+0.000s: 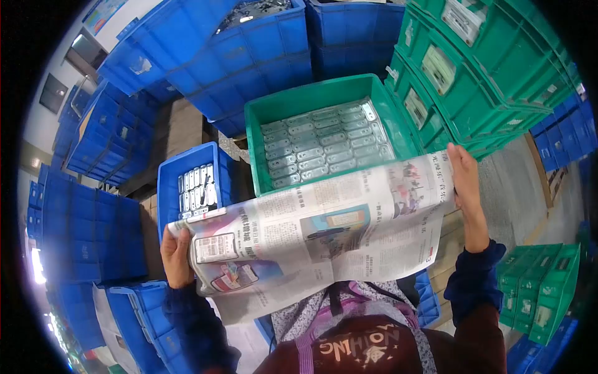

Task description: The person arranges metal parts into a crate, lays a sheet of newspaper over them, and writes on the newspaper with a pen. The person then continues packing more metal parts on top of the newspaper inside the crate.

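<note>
A sheet of newspaper point(286, 240) is stretched between my two hands, printed with text and colour pictures. My left hand point(177, 255) pinches its left edge, thumb on top. At the upper right corner, my right hand point(465, 184) grips the sheet with the thumb showing. Just beyond the paper stands a green crate point(311, 103) with rows of flat silver metal parts point(324, 140) laid inside. The sheet's far edge overlaps the crate's near rim in view. Left of it, a small blue bin point(167, 187) holds more metal parts point(198, 187), near my left hand.
Stacked green crates point(473, 75) rise at the right, with more green crates point(536, 287) low on the right. Large blue bins point(243, 68) line the back, one filled with dark parts. Further blue bins point(99, 230) stand at the left. Wooden pallets point(177, 134) lie on the floor.
</note>
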`<state>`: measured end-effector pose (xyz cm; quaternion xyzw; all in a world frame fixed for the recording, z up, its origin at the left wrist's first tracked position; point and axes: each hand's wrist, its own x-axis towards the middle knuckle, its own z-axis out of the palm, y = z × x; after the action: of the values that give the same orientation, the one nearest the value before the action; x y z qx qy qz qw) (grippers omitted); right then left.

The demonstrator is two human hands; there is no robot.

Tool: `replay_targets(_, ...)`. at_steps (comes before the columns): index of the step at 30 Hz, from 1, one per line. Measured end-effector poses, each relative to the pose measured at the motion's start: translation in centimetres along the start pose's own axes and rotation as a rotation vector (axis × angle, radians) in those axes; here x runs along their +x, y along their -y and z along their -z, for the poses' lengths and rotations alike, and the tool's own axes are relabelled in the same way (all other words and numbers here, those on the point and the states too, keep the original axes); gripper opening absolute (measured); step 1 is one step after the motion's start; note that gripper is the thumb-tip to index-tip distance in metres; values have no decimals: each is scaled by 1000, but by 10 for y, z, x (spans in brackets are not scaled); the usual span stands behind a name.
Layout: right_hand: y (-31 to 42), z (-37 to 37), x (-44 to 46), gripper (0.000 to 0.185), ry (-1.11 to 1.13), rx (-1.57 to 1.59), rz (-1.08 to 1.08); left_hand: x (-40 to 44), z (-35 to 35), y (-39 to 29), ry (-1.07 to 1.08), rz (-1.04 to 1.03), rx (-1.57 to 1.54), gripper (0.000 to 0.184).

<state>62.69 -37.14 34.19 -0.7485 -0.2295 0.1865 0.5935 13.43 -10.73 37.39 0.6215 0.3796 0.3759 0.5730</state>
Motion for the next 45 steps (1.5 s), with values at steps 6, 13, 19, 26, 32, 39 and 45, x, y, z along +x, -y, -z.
replay_targets(6,2,-18,-12,30,183,82,-99,5,14,26,-66,-37,20,16)
replay_targets(13,-16,-24,22,45,319,81,-95,19,20,25,18,22,-18,18)
replay_targets(19,-21,-37,44,43,467,271,-243,25,26,38,31,-28,65,17)
replay_targets(26,-14,-45,45,27,406,246,-176,21,29,46,7,11,-38,23)
replay_targets(32,-14,-38,29,13,180,18,160,16,33,46,-15,137,-173,26)
replay_targets(39,-5,-23,1,18,-7,-214,265,5,12,18,9,133,-82,23)
replay_targets(45,-35,-16,-5,19,70,-314,132,4,10,37,16,212,-86,21)
